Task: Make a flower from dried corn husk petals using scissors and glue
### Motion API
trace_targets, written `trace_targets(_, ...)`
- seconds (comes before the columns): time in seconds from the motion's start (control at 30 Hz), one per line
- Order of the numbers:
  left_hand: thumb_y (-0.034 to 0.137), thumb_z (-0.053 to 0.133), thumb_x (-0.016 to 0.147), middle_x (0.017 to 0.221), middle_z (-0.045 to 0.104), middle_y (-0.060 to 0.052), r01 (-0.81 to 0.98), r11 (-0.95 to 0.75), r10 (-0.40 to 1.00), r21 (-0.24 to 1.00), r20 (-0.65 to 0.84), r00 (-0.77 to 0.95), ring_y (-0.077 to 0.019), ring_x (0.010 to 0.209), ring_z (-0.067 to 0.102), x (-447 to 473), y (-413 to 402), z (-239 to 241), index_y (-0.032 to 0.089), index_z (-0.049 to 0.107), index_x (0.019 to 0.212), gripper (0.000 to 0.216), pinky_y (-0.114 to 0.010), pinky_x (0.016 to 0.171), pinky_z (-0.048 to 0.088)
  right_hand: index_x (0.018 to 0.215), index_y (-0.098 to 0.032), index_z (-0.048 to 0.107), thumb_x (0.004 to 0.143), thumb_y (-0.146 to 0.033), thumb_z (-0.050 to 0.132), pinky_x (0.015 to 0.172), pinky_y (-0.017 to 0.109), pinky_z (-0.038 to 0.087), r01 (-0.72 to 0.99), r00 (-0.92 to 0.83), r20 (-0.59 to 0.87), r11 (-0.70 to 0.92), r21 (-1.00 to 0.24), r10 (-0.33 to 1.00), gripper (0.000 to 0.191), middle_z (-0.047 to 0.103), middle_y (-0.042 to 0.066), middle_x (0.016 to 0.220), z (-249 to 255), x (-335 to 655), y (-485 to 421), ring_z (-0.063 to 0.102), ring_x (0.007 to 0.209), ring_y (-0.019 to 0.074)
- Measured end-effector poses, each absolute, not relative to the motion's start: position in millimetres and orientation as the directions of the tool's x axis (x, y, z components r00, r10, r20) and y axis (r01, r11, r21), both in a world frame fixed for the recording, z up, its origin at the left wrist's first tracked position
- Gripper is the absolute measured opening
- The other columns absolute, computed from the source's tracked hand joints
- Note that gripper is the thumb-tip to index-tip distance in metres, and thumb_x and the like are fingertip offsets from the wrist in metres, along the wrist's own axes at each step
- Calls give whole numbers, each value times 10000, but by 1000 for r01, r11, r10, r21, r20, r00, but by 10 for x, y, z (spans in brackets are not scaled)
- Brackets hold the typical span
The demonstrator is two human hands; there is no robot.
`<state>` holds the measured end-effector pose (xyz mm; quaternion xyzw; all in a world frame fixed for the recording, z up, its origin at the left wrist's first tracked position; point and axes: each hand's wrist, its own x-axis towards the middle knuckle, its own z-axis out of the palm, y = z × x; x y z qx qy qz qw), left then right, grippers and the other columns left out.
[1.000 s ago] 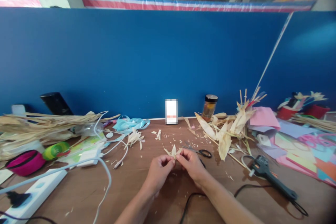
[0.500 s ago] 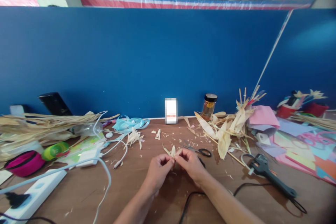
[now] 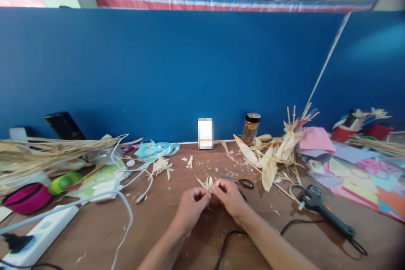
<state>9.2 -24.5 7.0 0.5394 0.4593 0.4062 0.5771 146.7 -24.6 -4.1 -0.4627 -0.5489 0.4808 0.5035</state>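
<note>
Both hands meet low in the middle of the view, over the brown table [image 3: 152, 236]. My left hand [image 3: 193, 207] pinches the base of a small pale corn husk flower [image 3: 208, 183] with thumb and forefinger. From the other side my right hand [image 3: 230, 199] grips the same flower, its fingertips against the left ones. Narrow pointed petals stick up above the fingers; the base is hidden by them. Just beyond the right hand lie scissors [image 3: 245, 183] with black handles. Small husk scraps [image 3: 189, 161] are scattered beyond the hands.
Right of the hands are dried husks [image 3: 270, 171], a glue gun [image 3: 327, 210] with its black cord, and coloured papers [image 3: 357, 177]. A lidded jar [image 3: 252, 128] stands by the blue partition [image 3: 202, 63]. To the left lie blue ribbon [image 3: 156, 149], white cables and a power strip [image 3: 41, 236].
The petals between my fingertips have shifted slightly, with another one showing beside the middle petal. Both hands keep their grip in nearly the same place.
</note>
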Motion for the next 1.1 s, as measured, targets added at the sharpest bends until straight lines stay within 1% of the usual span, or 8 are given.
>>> trace_targets(0.17,394,612,661,482,438,43,-1,94,952,996,-90,294,-68,464,332,76,-234,87,124,589,599,278,-195,462,246,586,-170,501,743,-418,549,472,196,299,9,-47,118,119,-993,992,297,427,-48,529,-45,1474,-229,363,492,83)
trace_targets(0.27,388,611,670,484,432,46,-35,110,952,993,-95,290,-64,465,326,68,-219,82,121,597,623,271,-193,462,246,587,-168,505,742,-417,554,472,195,296,13,-47,131,132,-991,990,297,420,-50,529,-47,1481,-227,355,494,81)
trace_targets(0.37,385,627,656,483,441,44,-38,123,952,992,-107,286,-63,465,336,65,-204,58,119,585,601,276,-191,465,252,609,-164,520,738,-404,567,461,190,285,3,-64,122,122,-992,990,277,431,-51,539,-51,1487,-229,354,493,76)
trace_targets(0.5,397,628,651,478,457,47,-55,140,960,989,-122,253,-61,454,342,60,-189,23,121,605,636,277,-186,460,245,678,-160,544,762,-411,536,436,182,286,-38,-107,68,64,-997,992,265,440,-53,530,-62,1480,-227,369,468,70)
trace_targets(0.63,390,638,639,508,500,40,-96,128,975,987,-108,193,-70,480,382,49,-189,40,132,636,666,260,-189,490,287,774,-161,547,755,-377,557,441,175,318,-55,-109,68,62,-997,992,217,497,-41,577,-81,1466,-228,429,497,77)
trace_targets(0.73,373,644,635,507,494,37,-102,116,979,988,-96,180,-74,491,384,47,-198,79,128,644,668,248,-192,493,293,749,-161,531,751,-369,564,438,173,318,-36,-106,77,73,-997,991,211,489,-49,541,-99,1463,-232,424,478,72)
trace_targets(0.87,371,645,629,490,467,36,-81,103,981,991,-88,175,-75,483,367,46,-201,86,118,642,653,254,-194,476,280,734,-158,521,737,-368,583,434,170,312,-31,-105,83,80,-996,991,219,483,-54,543,-102,1469,-232,411,473,64)
trace_targets(1.1,366,606,673,517,477,32,-55,99,974,994,-85,212,-74,492,371,38,-193,19,120,627,651,248,-189,485,273,717,-161,512,721,-360,607,422,169,296,-31,-113,83,80,-996,990,220,470,-59,543,-103,1469,-219,391,463,60)
